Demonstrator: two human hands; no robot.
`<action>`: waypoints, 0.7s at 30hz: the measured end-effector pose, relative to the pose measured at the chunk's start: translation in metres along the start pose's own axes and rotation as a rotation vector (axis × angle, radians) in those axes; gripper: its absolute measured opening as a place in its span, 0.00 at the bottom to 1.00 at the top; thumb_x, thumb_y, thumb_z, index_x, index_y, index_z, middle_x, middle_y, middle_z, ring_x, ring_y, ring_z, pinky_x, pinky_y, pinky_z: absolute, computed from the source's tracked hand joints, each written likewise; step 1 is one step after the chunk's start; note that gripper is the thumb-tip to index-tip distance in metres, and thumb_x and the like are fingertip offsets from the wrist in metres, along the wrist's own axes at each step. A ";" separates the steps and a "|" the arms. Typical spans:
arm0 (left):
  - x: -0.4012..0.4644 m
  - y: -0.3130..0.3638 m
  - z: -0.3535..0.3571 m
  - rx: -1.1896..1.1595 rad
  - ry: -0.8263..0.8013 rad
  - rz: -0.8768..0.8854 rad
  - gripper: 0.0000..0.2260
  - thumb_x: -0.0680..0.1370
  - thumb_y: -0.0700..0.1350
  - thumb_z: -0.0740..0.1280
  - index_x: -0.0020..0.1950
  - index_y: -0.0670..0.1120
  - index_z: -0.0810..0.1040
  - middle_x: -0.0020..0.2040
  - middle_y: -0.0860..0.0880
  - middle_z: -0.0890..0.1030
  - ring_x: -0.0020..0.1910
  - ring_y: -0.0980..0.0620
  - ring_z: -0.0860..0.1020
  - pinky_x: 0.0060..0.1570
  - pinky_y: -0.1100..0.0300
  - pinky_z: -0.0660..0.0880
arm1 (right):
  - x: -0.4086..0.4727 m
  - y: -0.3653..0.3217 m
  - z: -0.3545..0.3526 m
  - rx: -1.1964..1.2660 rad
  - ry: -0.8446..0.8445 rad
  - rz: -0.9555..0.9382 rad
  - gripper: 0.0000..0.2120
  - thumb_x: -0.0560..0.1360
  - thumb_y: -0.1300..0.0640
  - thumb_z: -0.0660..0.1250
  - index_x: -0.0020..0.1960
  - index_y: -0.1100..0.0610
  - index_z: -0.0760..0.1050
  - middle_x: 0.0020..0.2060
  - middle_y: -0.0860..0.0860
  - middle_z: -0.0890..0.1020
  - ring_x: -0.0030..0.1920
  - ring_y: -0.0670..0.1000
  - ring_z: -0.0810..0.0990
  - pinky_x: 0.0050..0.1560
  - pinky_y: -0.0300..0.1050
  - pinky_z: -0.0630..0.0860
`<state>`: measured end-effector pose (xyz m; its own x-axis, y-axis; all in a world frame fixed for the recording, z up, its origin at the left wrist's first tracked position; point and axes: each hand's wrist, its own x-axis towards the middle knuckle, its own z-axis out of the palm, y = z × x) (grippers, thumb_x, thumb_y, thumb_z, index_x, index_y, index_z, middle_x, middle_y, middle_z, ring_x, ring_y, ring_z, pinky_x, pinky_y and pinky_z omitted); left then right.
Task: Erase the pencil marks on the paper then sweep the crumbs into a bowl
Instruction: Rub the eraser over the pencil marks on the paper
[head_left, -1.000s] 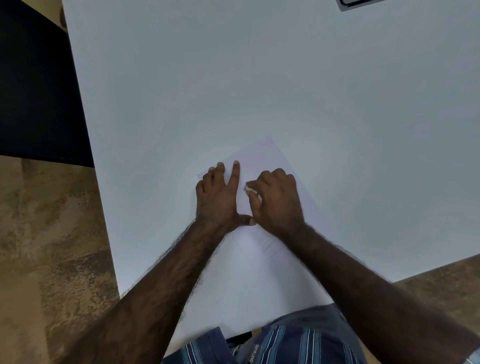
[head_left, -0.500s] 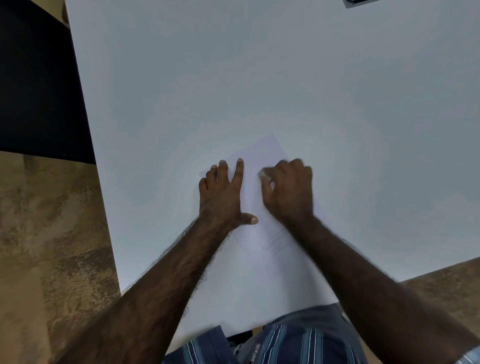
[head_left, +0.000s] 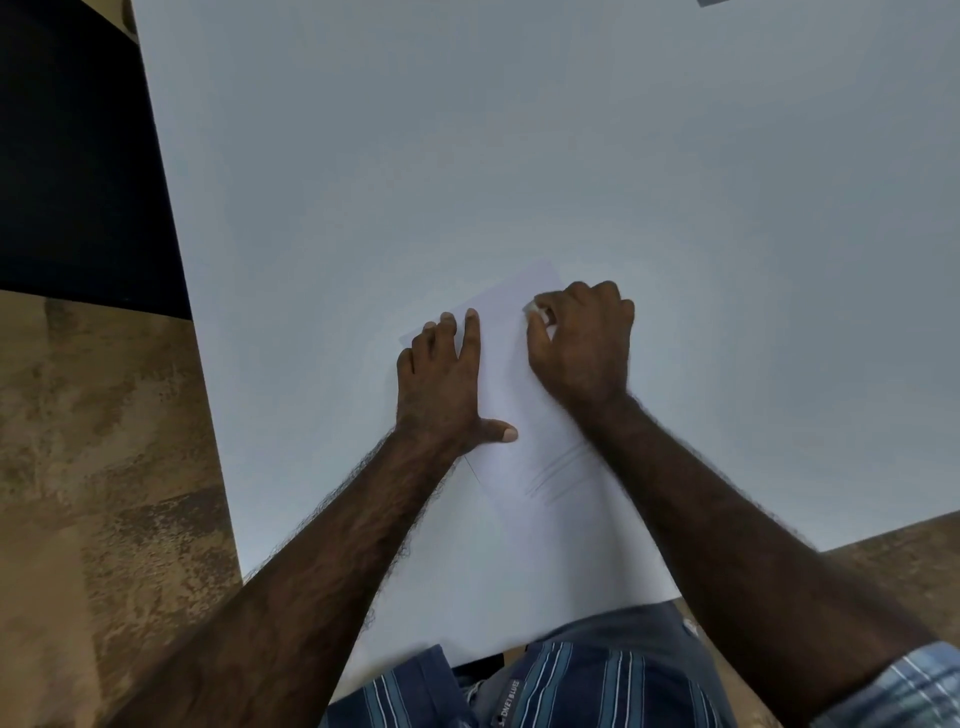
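Left hand (head_left: 441, 379) flat, pinning the paper (head_left: 524, 415) on the desk (head_left: 467, 156); right hand (head_left: 582, 343) pinches what looks like an eraser (head_left: 535, 310); pencil marks (head_left: 558, 475) below.

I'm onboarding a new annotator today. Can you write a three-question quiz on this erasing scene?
1. True or false: the left hand lies flat on the paper.
2. What does the right hand pinch? A) pencil B) eraser C) bowl
3. Fill in: faint pencil marks remain on the paper on the side ____ the person than the hands.

Key: 1 true; 2 B; 3 nearer.
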<state>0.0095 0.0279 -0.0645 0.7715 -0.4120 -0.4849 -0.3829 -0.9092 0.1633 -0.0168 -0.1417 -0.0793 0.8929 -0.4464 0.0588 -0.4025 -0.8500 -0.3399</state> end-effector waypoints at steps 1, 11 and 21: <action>0.000 0.000 -0.001 -0.001 0.001 0.001 0.69 0.62 0.76 0.76 0.86 0.49 0.38 0.86 0.40 0.47 0.84 0.38 0.50 0.80 0.41 0.53 | 0.002 -0.003 0.000 0.007 -0.001 0.019 0.10 0.80 0.52 0.66 0.51 0.54 0.86 0.43 0.52 0.85 0.48 0.57 0.78 0.48 0.52 0.68; 0.000 0.001 0.000 -0.020 -0.018 -0.009 0.69 0.62 0.76 0.76 0.86 0.50 0.37 0.86 0.41 0.45 0.84 0.38 0.48 0.80 0.40 0.52 | 0.007 -0.012 0.005 0.015 -0.072 -0.061 0.13 0.81 0.49 0.64 0.55 0.53 0.85 0.49 0.51 0.86 0.52 0.56 0.79 0.53 0.54 0.72; 0.003 0.002 -0.005 -0.023 -0.017 -0.003 0.69 0.62 0.76 0.76 0.86 0.51 0.37 0.86 0.41 0.45 0.84 0.37 0.49 0.80 0.39 0.53 | -0.007 -0.023 0.009 0.045 -0.105 -0.161 0.13 0.82 0.50 0.65 0.55 0.54 0.85 0.48 0.51 0.86 0.51 0.56 0.80 0.52 0.53 0.71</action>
<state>0.0135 0.0246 -0.0613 0.7637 -0.4081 -0.5002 -0.3686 -0.9118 0.1812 -0.0119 -0.1160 -0.0804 0.9622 -0.2718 0.0187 -0.2451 -0.8938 -0.3756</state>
